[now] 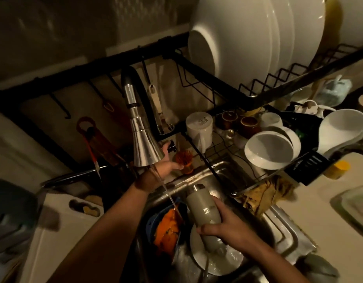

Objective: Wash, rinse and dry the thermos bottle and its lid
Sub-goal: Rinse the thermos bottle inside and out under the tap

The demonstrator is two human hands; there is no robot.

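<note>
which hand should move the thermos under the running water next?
Right. The right hand already grips the thermos bottle beside the stream; the left hand is back behind the faucet.

one thermos bottle (203,207), two hands, one faucet (142,144)

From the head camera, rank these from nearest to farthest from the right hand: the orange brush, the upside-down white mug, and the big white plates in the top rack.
From the right hand:
1. Orange brush, behind the sink.
2. Upside-down white mug, lower rack.
3. Big white plates, top rack.
</note>
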